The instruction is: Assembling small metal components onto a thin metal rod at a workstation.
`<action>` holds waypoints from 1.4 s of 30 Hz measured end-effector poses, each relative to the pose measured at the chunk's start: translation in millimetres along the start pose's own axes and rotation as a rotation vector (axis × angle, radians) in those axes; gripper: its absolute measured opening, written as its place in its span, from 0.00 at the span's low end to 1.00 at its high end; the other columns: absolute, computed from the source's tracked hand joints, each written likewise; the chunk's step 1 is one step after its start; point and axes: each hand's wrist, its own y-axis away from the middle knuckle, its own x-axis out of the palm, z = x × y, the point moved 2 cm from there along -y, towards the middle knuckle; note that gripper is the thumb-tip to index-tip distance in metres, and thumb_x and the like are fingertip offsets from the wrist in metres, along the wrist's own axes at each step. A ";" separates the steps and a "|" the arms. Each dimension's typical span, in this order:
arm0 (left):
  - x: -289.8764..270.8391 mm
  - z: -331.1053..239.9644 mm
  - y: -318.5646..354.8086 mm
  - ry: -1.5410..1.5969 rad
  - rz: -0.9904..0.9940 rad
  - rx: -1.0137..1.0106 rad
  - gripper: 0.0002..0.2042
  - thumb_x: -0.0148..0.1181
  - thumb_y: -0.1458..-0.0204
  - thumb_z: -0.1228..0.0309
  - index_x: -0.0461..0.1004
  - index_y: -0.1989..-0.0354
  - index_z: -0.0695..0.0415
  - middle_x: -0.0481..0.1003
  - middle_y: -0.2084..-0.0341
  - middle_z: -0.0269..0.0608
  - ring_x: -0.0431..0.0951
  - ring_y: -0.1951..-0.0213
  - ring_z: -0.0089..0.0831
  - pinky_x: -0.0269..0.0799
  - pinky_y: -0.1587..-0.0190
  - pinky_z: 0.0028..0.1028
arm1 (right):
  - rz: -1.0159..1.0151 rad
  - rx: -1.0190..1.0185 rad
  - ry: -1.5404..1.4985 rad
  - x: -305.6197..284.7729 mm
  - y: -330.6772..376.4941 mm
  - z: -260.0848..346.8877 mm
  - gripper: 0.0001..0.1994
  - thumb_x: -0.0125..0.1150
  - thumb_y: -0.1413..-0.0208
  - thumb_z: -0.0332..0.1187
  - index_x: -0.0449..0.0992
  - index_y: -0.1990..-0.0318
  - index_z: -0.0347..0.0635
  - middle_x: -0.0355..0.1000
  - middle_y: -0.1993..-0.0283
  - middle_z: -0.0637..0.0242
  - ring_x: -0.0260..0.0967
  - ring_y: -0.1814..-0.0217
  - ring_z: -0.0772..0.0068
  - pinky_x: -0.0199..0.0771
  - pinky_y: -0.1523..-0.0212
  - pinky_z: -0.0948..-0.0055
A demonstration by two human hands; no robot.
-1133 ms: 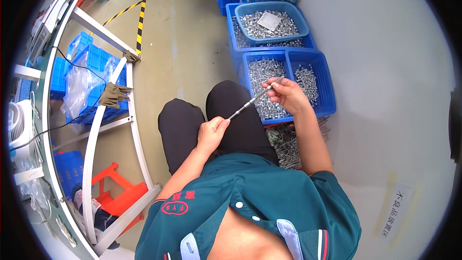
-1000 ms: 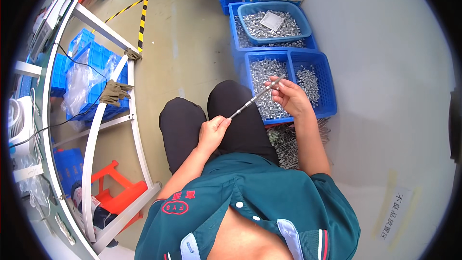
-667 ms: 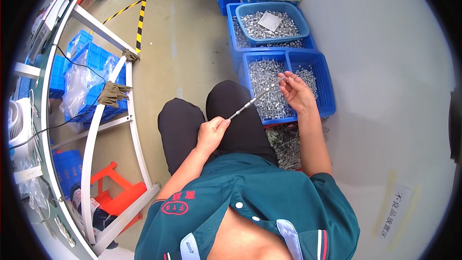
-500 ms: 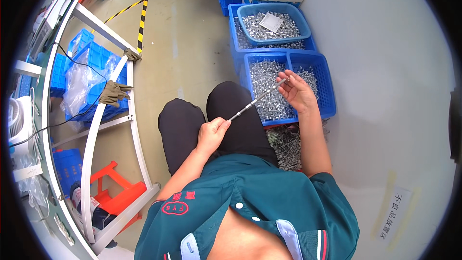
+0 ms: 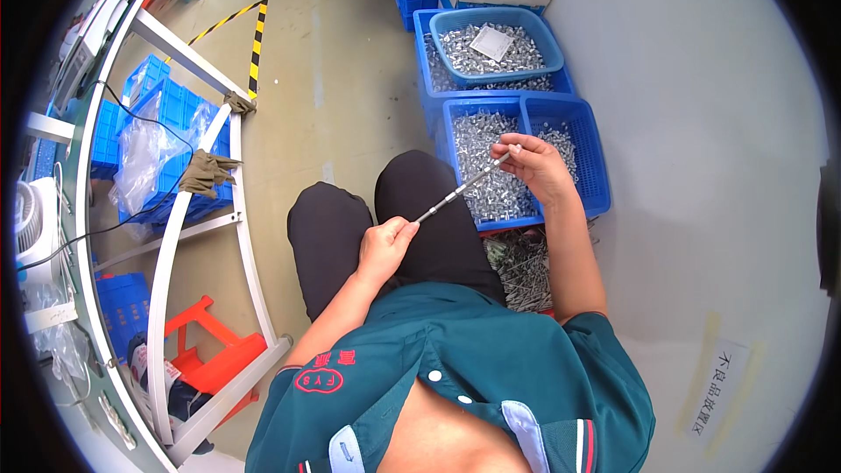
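Observation:
A thin metal rod (image 5: 462,187) with several short silver sleeves along it slants across my lap, its far end up to the right. My left hand (image 5: 385,250) is closed round the lower end, above my thigh. Fingers of my right hand (image 5: 539,171) pinch the upper end; whether they also hold a small sleeve is hidden. Below the right hand stands a blue divided basket (image 5: 598,158) holding many small silver metal pieces (image 5: 482,144) in both compartments. Under my right forearm lies a pile of thin metal rods (image 5: 526,273), partly covered by the arm.
Behind the divided basket, a light-blue tub (image 5: 552,52) of similar pieces, with a paper slip on top, rests on another blue crate. A white-framed table (image 5: 171,298) runs along the left, with blue crates and an orange stool (image 5: 215,359) below. A pale wall (image 5: 683,166) closes the right side.
My right hand has moved slightly left and down, its fingers closing at the rod's upper end. My left hand keeps its hold.

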 end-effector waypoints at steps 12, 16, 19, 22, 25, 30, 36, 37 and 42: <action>0.8 2.2 0.4 0.025 0.005 0.021 0.14 0.57 0.47 0.62 0.72 0.76 0.61 0.65 0.90 0.42 0.65 0.87 0.28 0.61 0.81 0.29 | 0.075 -0.063 -0.382 1.4 1.5 -20.7 0.15 0.44 0.38 0.34 0.67 0.51 0.31 0.70 0.51 0.51 0.68 0.47 0.55 0.67 0.45 0.60; 2.0 1.4 -1.5 0.047 0.003 -0.002 0.13 0.57 0.47 0.63 0.72 0.76 0.61 0.64 0.90 0.41 0.63 0.87 0.25 0.59 0.81 0.28 | -0.035 -0.199 -0.495 12.5 -1.0 -31.5 0.14 0.44 0.38 0.36 0.67 0.52 0.34 0.68 0.49 0.51 0.66 0.45 0.54 0.67 0.45 0.59; 2.6 2.0 -2.5 0.073 0.018 -0.010 0.13 0.57 0.47 0.64 0.72 0.76 0.61 0.63 0.90 0.38 0.61 0.86 0.22 0.58 0.82 0.26 | -0.042 -0.215 -0.491 16.5 0.9 -31.8 0.14 0.44 0.37 0.36 0.66 0.52 0.34 0.68 0.49 0.51 0.67 0.45 0.55 0.67 0.46 0.60; 4.0 2.9 -2.1 0.087 0.030 -0.035 0.13 0.57 0.46 0.64 0.72 0.76 0.61 0.62 0.90 0.38 0.60 0.86 0.21 0.58 0.82 0.25 | -0.071 -0.223 -0.362 14.2 2.4 -27.5 0.14 0.45 0.38 0.36 0.67 0.53 0.35 0.69 0.50 0.51 0.66 0.45 0.54 0.68 0.45 0.58; 5.5 6.7 -2.7 0.134 0.014 0.011 0.13 0.57 0.46 0.64 0.72 0.76 0.62 0.62 0.90 0.37 0.60 0.86 0.20 0.58 0.82 0.25 | -0.086 -0.219 -0.394 19.2 4.1 -25.8 0.14 0.45 0.38 0.35 0.67 0.53 0.34 0.69 0.51 0.51 0.68 0.47 0.56 0.68 0.47 0.61; 7.3 4.3 -1.0 0.113 0.026 0.000 0.13 0.57 0.46 0.65 0.72 0.76 0.62 0.62 0.90 0.36 0.59 0.86 0.20 0.57 0.81 0.25 | -0.326 -0.275 -0.157 15.1 3.5 -29.7 0.11 0.50 0.40 0.35 0.70 0.57 0.36 0.73 0.56 0.55 0.71 0.52 0.59 0.70 0.50 0.64; 6.8 6.6 -3.4 0.146 0.024 0.013 0.12 0.57 0.46 0.66 0.72 0.76 0.62 0.60 0.90 0.35 0.58 0.85 0.18 0.57 0.81 0.24 | -0.094 -0.121 -0.251 7.5 2.7 -12.7 0.10 0.53 0.42 0.35 0.72 0.60 0.37 0.74 0.58 0.57 0.73 0.54 0.63 0.71 0.51 0.65; 7.0 5.7 -3.9 0.154 0.029 0.012 0.12 0.57 0.46 0.66 0.71 0.77 0.62 0.60 0.90 0.35 0.57 0.84 0.18 0.56 0.81 0.24 | -0.081 -0.111 -0.230 7.1 3.0 -10.0 0.10 0.53 0.42 0.35 0.73 0.60 0.38 0.74 0.58 0.57 0.73 0.54 0.63 0.71 0.52 0.66; 7.9 1.8 -4.0 0.146 0.023 0.011 0.13 0.57 0.46 0.66 0.71 0.77 0.62 0.59 0.90 0.34 0.56 0.84 0.17 0.55 0.81 0.23 | -0.341 -0.167 0.019 17.1 6.6 -8.1 0.10 0.56 0.44 0.38 0.73 0.63 0.41 0.75 0.61 0.61 0.74 0.61 0.70 0.71 0.57 0.71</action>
